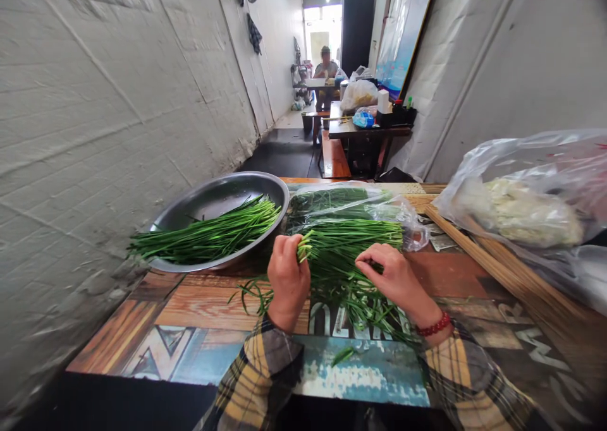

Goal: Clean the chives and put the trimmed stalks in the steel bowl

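My left hand (288, 285) is closed around a small bunch of garlic chives (305, 246), with the pale cut ends poking out toward the right. Across from it, my right hand (396, 279) has thumb and fingertips pinched together; whatever is in the pinch is too small to make out. A pile of garlic chives (355, 235) lies on the table just behind and between my hands, and loose chive scraps (367, 308) are scattered below it. To the left, a wide metal bowl (218, 188) holds a thick bundle of chives (218, 229) whose leaf tips hang over the rim.
Behind the pile lies a clear plastic bag with more greens (332, 200). At the right are wooden sticks (497, 270) and a plastic bag of pale vegetables (535, 210). A whitewashed wall (95, 115) borders the left. Farther back, a person (325, 67) sits beyond another table (344, 126).
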`<state>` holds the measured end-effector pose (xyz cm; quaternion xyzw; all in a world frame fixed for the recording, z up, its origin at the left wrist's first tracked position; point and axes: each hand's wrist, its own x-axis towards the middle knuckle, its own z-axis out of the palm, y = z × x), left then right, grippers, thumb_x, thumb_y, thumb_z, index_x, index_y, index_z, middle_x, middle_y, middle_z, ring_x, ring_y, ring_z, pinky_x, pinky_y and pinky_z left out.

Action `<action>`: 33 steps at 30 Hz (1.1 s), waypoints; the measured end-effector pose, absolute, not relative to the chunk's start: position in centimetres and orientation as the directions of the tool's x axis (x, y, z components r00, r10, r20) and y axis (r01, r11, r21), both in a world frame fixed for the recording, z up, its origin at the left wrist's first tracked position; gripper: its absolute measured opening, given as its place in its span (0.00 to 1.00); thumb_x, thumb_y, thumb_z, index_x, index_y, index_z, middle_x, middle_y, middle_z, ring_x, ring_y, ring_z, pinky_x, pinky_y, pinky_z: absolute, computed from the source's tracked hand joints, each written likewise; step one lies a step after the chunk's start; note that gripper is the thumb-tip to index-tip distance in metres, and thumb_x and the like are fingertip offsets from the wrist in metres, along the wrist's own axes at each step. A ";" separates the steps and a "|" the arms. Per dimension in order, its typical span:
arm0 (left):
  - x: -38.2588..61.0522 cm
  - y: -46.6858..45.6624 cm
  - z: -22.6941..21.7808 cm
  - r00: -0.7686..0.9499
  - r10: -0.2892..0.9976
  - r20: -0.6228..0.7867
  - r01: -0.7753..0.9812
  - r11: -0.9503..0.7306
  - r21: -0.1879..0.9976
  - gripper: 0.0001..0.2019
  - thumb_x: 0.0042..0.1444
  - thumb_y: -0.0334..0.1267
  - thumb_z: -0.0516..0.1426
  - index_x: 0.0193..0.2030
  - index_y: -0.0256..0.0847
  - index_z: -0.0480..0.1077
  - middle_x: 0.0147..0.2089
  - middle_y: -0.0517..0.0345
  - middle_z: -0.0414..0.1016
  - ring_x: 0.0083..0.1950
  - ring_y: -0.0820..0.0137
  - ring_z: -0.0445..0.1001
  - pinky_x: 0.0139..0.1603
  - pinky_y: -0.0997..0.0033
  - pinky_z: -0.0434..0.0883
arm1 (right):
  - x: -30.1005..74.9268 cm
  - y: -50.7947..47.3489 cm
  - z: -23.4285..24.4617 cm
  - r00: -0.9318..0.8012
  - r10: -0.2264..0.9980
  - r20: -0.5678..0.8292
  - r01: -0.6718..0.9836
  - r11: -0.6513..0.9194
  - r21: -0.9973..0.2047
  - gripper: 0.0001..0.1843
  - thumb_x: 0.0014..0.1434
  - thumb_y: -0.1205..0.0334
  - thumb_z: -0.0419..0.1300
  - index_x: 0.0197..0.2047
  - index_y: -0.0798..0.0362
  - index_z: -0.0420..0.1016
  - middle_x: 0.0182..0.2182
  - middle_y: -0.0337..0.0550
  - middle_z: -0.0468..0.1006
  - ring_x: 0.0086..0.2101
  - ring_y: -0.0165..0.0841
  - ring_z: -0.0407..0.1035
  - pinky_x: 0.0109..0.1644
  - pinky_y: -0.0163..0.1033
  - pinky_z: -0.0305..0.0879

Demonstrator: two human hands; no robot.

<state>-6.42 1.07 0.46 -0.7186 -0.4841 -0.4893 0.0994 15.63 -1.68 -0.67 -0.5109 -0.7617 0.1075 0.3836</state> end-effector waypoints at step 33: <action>-4.5 1.4 -0.7 0.304 0.935 0.181 0.826 -0.354 0.439 0.11 0.61 0.38 0.54 0.29 0.41 0.72 0.32 0.58 0.72 0.34 0.71 0.70 0.33 0.74 0.59 | 16.5 -2.1 0.6 -0.091 0.952 0.291 0.293 0.305 -0.906 0.16 0.64 0.51 0.53 0.31 0.51 0.74 0.29 0.39 0.75 0.33 0.33 0.69 0.39 0.37 0.63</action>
